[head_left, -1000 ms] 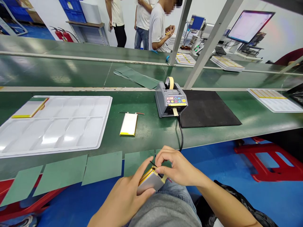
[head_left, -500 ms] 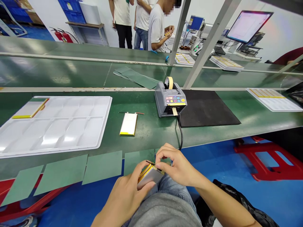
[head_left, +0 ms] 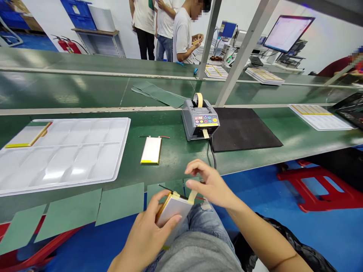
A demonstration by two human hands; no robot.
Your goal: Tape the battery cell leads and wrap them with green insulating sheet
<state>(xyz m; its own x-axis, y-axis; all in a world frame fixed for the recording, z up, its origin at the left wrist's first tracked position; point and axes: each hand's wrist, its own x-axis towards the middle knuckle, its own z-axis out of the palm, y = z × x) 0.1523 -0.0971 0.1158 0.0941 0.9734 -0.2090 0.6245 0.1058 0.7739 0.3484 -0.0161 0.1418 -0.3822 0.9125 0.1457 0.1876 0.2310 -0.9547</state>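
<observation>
My left hand (head_left: 150,230) is closed around a flat silver-grey battery pouch (head_left: 174,213), thumb on its broad face and fingers behind its edge. Yellow tape lines the pouch's side and top end, where a black wire and a red wire stick out. A short strip of pale yellow tape (head_left: 192,196) stands up from that end, its top close to my right thumb. My right hand (head_left: 211,187) hovers just above with thumb and fingers apart; whether the strip touches the thumb I cannot tell. Another battery (head_left: 151,150) with two wires lies on the green bench.
A grey tape dispenser (head_left: 200,120) with a tape tongue sticking out stands beside a black mat (head_left: 246,128). At left is a white compartment tray (head_left: 120,151) holding a battery. Green sheets (head_left: 120,204) hang along the bench's front edge. A red stool (head_left: 320,189) is at right; people stand behind.
My right hand has lifted off the battery's wire end and its fingers have opened. The tape strip and red wire now show there. The view has shifted slightly.
</observation>
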